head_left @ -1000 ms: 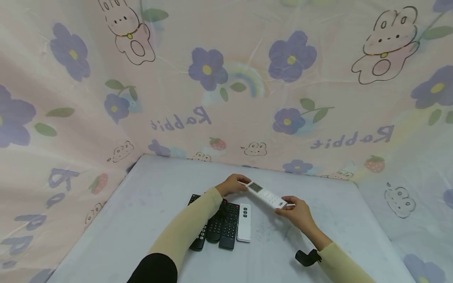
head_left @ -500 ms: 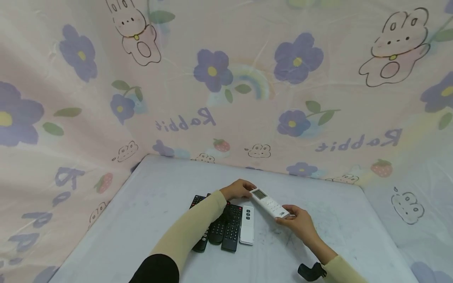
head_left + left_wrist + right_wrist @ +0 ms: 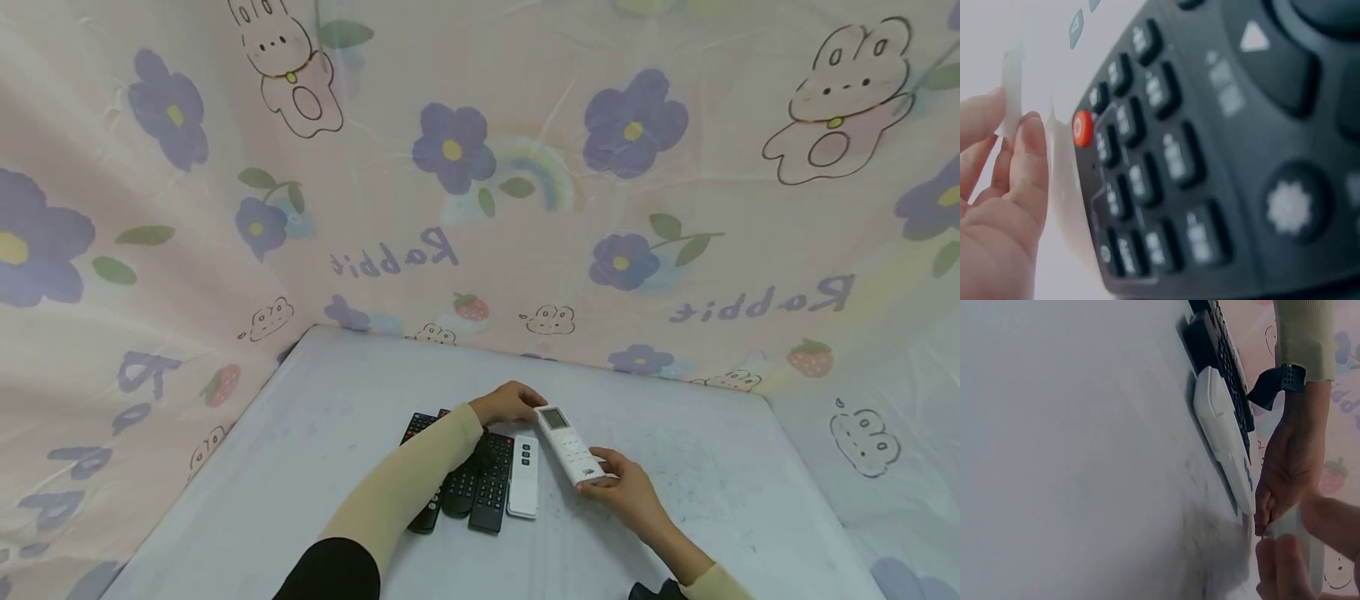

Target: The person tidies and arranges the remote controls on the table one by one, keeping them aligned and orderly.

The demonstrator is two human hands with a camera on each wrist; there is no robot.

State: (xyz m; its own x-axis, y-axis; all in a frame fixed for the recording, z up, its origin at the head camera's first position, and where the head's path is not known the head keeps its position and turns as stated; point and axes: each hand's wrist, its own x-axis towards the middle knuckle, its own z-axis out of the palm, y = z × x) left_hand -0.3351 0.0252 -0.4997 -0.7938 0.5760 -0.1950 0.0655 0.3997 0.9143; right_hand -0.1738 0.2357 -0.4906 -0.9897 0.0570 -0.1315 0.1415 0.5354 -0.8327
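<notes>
A white remote control (image 3: 567, 448) with a small grey screen is held just right of the row of remotes. My left hand (image 3: 512, 403) pinches its far, screen end. At the near end, my right hand (image 3: 627, 493) grips it between thumb and fingers. In the left wrist view, the left fingers (image 3: 1030, 144) close on the remote's pale edge. A second white remote (image 3: 524, 483) with dark buttons lies flat on the table beside several black remotes (image 3: 491, 492). My left forearm covers part of the black ones.
The white table (image 3: 337, 400) meets a patterned curtain (image 3: 510, 250) at the back and sides. Black straps sit on both wrists. A black remote (image 3: 1166, 169) with a red button fills much of the left wrist view.
The held white remote has swung from a slanted position towards lining up with the row, its near end moving left and nearer. My right hand has moved with it; the left hand shifted slightly.
</notes>
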